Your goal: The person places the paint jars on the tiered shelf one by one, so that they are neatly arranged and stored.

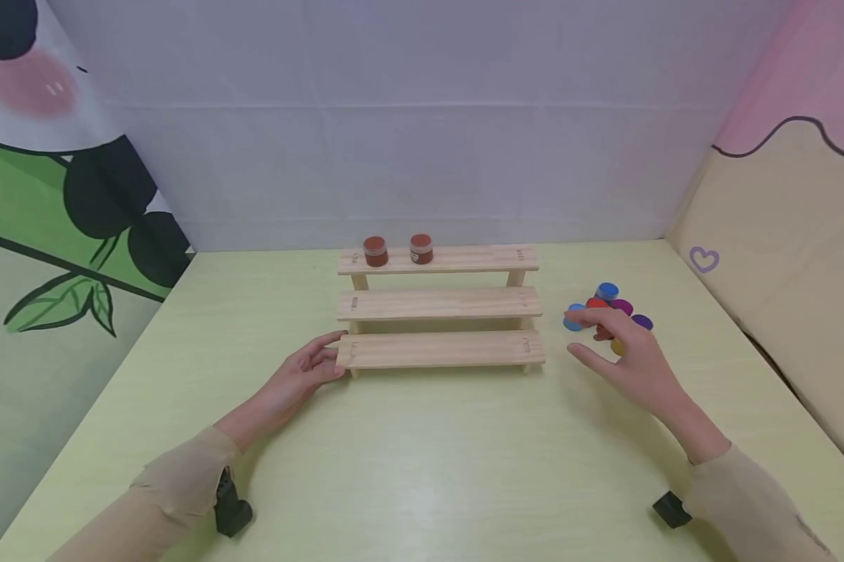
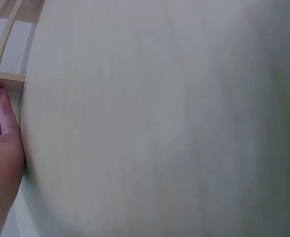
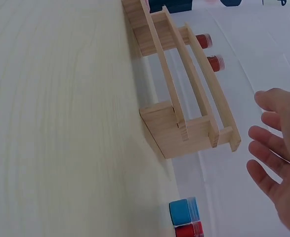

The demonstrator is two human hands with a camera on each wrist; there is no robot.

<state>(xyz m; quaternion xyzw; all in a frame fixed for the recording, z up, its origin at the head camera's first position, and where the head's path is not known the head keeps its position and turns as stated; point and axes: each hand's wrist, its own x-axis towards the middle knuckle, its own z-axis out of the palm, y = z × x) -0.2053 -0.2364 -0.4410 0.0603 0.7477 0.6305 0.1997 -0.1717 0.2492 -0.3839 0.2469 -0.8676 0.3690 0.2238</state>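
Note:
A three-step wooden display rack [image 1: 441, 350] stands on the table. My left hand [image 1: 308, 370] holds the left end of its lowest step; the left wrist view shows the fingers [image 2: 6, 116] against the rack's end. Two small jars with red-brown lids stand on the top step: one jar [image 1: 375, 251] near its left end, the other jar [image 1: 422, 249] a little to the right. My right hand [image 1: 628, 359] hovers with fingers apart and nothing in them, above a cluster of small coloured jars. Among these are a blue jar [image 1: 607, 291] and a light blue jar [image 1: 574, 318].
A purple-lidded jar [image 1: 642, 321], a magenta-lidded jar [image 1: 621, 306] and a red-lidded jar [image 1: 596, 303] sit in the same cluster, partly behind the right hand. Pale cloth walls [image 1: 422, 172] enclose the light wood-grain table [image 1: 422, 460].

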